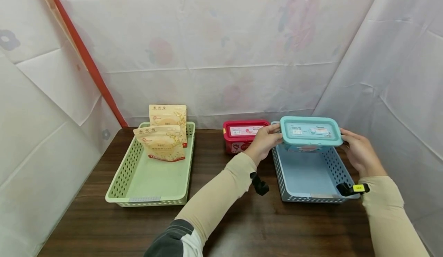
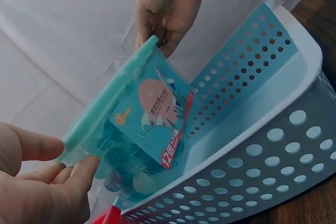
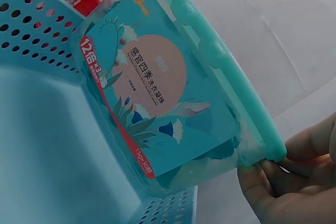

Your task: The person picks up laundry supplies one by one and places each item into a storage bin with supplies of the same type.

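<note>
A clear tub of laundry capsules with a teal lid (image 1: 310, 132) is held over the back end of the blue basket (image 1: 304, 172). My left hand (image 1: 264, 143) pinches the lid's left end, thumb and fingers at the rim in the left wrist view. At the opposite end, my right hand (image 1: 360, 153) grips the lid's rim. The tub's printed front label (image 3: 152, 82) faces the basket's inside. Whether its bottom touches the basket floor I cannot tell. Just left of the basket, behind my left hand, stands a similar tub with a red lid (image 1: 238, 130).
To the left on the dark wooden table (image 1: 256, 226) sits a green basket (image 1: 155, 184). Two cream pouches, a front one (image 1: 160, 143) and a rear one (image 1: 169, 114), stand in its back part. White curtains (image 1: 207, 49) hang behind and at both sides.
</note>
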### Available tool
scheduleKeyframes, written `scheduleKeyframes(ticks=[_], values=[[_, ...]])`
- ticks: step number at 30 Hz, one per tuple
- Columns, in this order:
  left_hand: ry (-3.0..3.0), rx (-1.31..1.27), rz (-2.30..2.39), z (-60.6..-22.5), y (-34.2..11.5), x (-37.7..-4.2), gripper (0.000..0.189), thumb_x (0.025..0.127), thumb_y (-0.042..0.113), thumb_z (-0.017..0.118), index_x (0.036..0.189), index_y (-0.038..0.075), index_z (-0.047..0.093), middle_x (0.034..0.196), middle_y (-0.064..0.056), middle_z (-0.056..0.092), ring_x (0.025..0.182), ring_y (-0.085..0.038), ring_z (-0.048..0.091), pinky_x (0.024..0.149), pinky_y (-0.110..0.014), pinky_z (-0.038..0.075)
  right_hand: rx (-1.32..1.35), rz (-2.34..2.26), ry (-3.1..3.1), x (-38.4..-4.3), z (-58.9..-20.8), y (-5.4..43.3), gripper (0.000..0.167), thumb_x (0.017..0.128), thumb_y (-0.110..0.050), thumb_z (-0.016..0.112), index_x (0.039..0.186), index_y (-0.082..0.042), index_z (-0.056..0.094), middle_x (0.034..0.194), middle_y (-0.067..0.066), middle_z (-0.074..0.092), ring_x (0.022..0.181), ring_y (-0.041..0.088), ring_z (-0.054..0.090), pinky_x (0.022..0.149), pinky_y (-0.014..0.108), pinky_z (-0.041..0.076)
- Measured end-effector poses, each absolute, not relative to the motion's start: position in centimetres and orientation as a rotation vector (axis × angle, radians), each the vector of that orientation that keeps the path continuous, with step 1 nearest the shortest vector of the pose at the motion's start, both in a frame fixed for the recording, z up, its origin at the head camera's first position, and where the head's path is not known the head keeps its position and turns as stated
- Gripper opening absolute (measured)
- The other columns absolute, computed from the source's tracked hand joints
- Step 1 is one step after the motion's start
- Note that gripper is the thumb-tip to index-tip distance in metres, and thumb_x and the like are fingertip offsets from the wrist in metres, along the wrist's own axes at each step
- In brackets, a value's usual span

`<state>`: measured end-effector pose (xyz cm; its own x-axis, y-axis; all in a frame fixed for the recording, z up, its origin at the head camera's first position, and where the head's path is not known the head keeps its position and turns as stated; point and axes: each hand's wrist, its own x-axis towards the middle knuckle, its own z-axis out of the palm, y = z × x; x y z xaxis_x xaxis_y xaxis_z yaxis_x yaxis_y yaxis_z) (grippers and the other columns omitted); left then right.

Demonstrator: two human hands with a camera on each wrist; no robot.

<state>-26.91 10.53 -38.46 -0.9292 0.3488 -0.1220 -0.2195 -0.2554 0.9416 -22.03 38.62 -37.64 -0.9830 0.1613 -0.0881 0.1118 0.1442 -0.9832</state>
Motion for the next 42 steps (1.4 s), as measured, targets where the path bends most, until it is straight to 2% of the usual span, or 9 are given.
scheduleKeyframes(ticks=[8,13,17,26,34,42], values=[[1.678,0.105,2.240,-39.9,11.6,-27.5,0.051,0.095,-0.006,0.062,0.145,0.002,0.052,0.140,-0.010,0.057,0.119,-0.022,0.062,0.100,-0.040,0.050,-0.328,1.906,-2.439,-22.8,-38.5,39.1,0.058,0.110,-0.029,0.035,0.157,0.001,0.020,0.166,0.014,0.012,0.148,0.024,0.020,0.119,0.038,0.024],[1.689,0.067,2.233,-41.0,12.1,-27.6,0.055,0.094,-0.011,0.060,0.146,0.001,0.050,0.142,-0.011,0.055,0.120,-0.020,0.060,0.099,-0.036,0.051,-0.364,1.848,-2.488,-23.3,-39.4,39.1,0.058,0.110,-0.032,0.033,0.157,0.000,0.022,0.165,0.016,0.014,0.149,0.031,0.020,0.119,0.046,0.024],[1.745,0.086,2.203,-41.3,12.2,-27.6,0.056,0.094,-0.010,0.058,0.148,0.000,0.047,0.144,-0.012,0.053,0.126,-0.021,0.056,0.100,-0.036,0.050,-0.359,1.818,-2.509,-23.5,-40.2,39.2,0.058,0.110,-0.032,0.033,0.157,0.000,0.021,0.164,0.018,0.014,0.149,0.034,0.020,0.118,0.048,0.026],[1.865,0.087,2.165,-41.6,13.1,-27.4,0.056,0.095,-0.009,0.056,0.150,0.001,0.045,0.147,-0.010,0.050,0.137,-0.023,0.045,0.104,-0.037,0.046,-0.397,1.808,-2.493,-23.7,-40.9,39.3,0.057,0.110,-0.032,0.033,0.158,-0.003,0.021,0.164,0.018,0.015,0.147,0.035,0.024,0.117,0.048,0.026],[1.870,0.071,2.171,-42.0,13.8,-27.1,0.059,0.095,-0.012,0.049,0.152,0.002,0.041,0.149,-0.012,0.048,0.136,-0.025,0.046,0.106,-0.038,0.045,-0.432,1.828,-2.498,-23.7,-41.6,39.6,0.055,0.110,-0.028,0.037,0.157,-0.001,0.026,0.162,0.021,0.022,0.145,0.030,0.031,0.112,0.036,0.036],[1.932,0.095,2.147,-42.4,14.1,-26.9,0.058,0.098,-0.009,0.049,0.154,0.005,0.039,0.152,-0.010,0.046,0.134,-0.025,0.048,0.106,-0.040,0.045,-0.437,1.787,-2.520,-23.9,-41.8,39.6,0.056,0.109,-0.028,0.038,0.157,0.000,0.025,0.162,0.023,0.019,0.145,0.034,0.030,0.112,0.039,0.036]])
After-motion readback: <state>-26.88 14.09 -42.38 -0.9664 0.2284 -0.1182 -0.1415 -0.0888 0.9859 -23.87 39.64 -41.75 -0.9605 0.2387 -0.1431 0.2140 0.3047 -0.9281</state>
